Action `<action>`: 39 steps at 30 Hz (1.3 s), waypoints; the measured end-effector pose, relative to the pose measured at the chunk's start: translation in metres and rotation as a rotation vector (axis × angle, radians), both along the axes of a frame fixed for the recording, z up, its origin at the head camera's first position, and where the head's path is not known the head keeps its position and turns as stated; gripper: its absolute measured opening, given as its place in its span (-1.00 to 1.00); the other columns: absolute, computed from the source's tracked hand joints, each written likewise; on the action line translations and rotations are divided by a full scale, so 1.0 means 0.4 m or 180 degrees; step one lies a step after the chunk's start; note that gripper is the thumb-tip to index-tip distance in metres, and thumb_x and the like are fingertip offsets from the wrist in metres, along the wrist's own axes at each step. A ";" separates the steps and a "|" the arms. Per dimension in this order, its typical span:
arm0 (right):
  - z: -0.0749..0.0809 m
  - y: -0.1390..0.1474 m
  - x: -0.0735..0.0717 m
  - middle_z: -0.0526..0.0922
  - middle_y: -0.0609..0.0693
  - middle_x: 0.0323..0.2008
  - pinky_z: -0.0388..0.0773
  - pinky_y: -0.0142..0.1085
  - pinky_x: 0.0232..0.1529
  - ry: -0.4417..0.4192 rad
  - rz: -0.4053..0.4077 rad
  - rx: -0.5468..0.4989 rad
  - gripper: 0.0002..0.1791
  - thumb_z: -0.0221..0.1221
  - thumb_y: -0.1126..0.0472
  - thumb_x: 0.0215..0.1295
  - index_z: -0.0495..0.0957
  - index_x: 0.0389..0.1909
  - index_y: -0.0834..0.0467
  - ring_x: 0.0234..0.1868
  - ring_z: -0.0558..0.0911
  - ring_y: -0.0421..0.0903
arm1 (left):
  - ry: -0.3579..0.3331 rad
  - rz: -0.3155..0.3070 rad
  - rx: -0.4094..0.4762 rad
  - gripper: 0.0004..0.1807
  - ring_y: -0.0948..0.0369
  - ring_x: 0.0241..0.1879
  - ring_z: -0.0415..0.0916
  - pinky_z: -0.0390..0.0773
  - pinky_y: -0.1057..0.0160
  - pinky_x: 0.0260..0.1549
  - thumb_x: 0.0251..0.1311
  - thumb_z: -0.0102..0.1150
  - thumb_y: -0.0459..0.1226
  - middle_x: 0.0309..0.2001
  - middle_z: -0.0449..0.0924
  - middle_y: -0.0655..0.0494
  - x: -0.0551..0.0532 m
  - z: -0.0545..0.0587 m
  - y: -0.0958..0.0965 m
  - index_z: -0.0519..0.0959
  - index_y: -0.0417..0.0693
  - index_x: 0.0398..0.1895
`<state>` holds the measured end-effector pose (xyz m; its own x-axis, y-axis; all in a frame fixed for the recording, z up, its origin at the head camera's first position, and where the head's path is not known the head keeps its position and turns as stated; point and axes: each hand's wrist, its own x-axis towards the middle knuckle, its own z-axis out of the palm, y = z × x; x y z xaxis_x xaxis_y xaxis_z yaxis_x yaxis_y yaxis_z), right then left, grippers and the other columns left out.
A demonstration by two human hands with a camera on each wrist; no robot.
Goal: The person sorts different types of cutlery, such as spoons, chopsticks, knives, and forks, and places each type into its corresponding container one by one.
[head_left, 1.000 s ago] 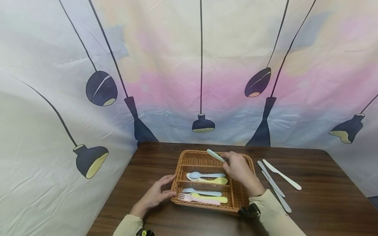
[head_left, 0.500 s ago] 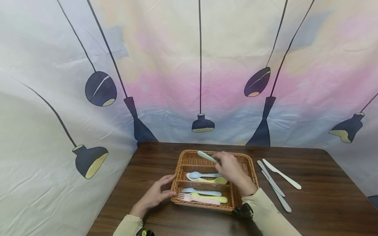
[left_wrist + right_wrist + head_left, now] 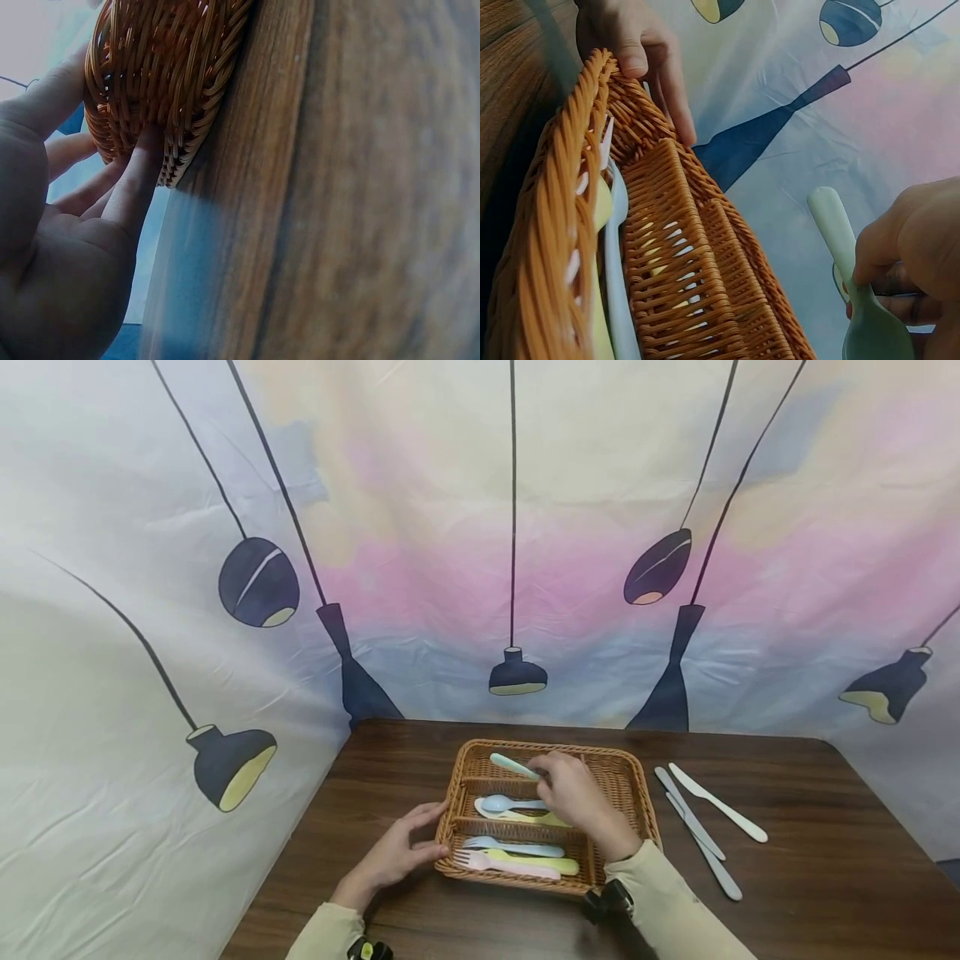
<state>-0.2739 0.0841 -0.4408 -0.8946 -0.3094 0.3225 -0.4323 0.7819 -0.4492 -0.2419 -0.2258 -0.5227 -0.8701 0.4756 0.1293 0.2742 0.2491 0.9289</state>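
My right hand pinches a mint-green spoon near its bowl, over the back compartment of the wicker basket. In the right wrist view the handle of the spoon points up and away from the fingers. At the basket's left end my left hand holds the rim, thumb on the edge and fingers against the outer wall, as the left wrist view also shows. A blue spoon lies on a yellow and a white one in the middle compartment, partly covered by my right hand. Blue, yellow and pink forks fill the front compartment.
Several knives lie on the brown wooden table to the right of the basket, among them a white knife and a grey-blue knife. The basket has another compartment along its right side. A cloth printed with lamps hangs behind the table.
My right hand has moved left and lowered slightly with the mint-green spoon, deeper over the back compartment. My left hand has stayed on the basket, which has not shifted.
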 end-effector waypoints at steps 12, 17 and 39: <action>-0.020 -0.006 0.005 0.68 0.02 -0.17 0.51 -0.29 -0.42 0.0099 0.0166 -0.0047 -0.74 0.22 0.38 0.21 0.68 -0.09 0.12 -0.32 0.58 -0.13 | 0.0044 -0.0037 0.0015 -0.16 -0.26 0.27 0.30 0.58 0.28 0.13 0.12 0.37 -0.24 0.39 0.13 -0.32 -0.004 -0.001 0.010 0.21 -0.24 0.45; -0.030 0.001 0.003 0.66 0.01 -0.09 0.69 -0.22 -0.27 0.0192 0.0331 -0.0148 -0.75 0.27 0.32 0.22 0.67 -0.07 0.09 -0.18 0.66 -0.08 | 0.0047 -0.0029 0.0020 -0.16 -0.27 0.28 0.28 0.57 0.27 0.14 0.13 0.37 -0.24 0.39 0.14 -0.32 -0.003 0.000 0.010 0.21 -0.25 0.44; -0.017 0.033 0.007 0.65 0.03 -0.03 0.69 -0.18 -0.21 0.0084 0.0267 -0.0254 -0.73 0.26 0.26 0.25 0.64 -0.02 0.09 -0.12 0.65 -0.01 | 0.0052 -0.0004 -0.0006 -0.18 -0.28 0.33 0.20 0.56 0.26 0.15 0.14 0.36 -0.26 0.39 0.14 -0.30 -0.001 -0.008 -0.002 0.21 -0.22 0.45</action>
<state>-0.2712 0.0974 -0.4476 -0.8575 -0.3552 0.3722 -0.5072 0.7046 -0.4963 -0.2422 -0.2265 -0.5259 -0.8673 0.4769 0.1427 0.2897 0.2506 0.9237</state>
